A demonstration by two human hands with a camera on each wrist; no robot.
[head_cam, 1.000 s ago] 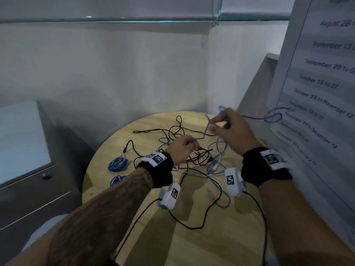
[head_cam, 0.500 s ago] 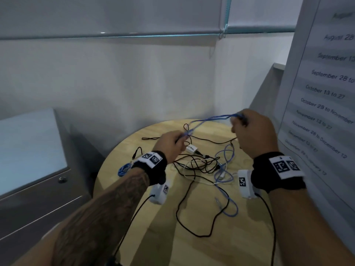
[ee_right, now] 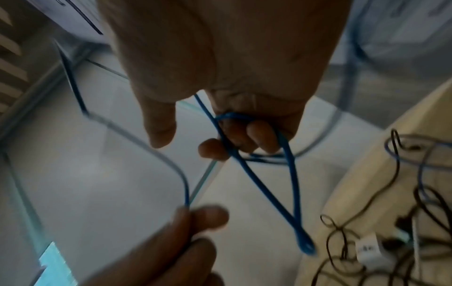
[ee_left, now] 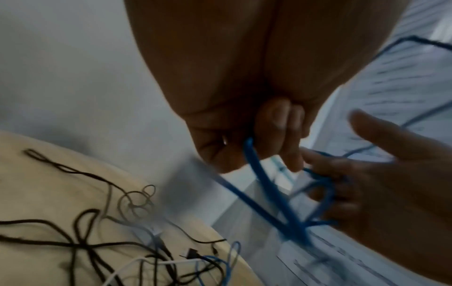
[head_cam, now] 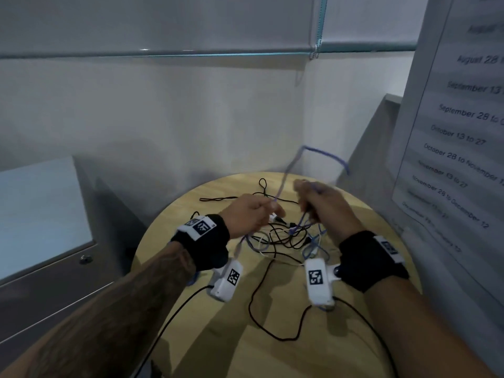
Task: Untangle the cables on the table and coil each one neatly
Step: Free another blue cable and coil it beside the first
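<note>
Up above the round table (head_cam: 272,350): left hand (head_cam: 245,216) pinching a blue cable (head_cam: 321,154) between thumb and curled fingers (ee_left: 278,120), right hand (head_cam: 324,205) at its 3 o'clock, close beside, fingers (ee_right: 259,135) curled through a loop of the same cable. Rising from the hands, arching toward 1 o'clock, blurred. Below, on the wood at 6 o'clock of the hands, a tangle of black cables (head_cam: 272,238) mixed with white and other blue ones.
</note>
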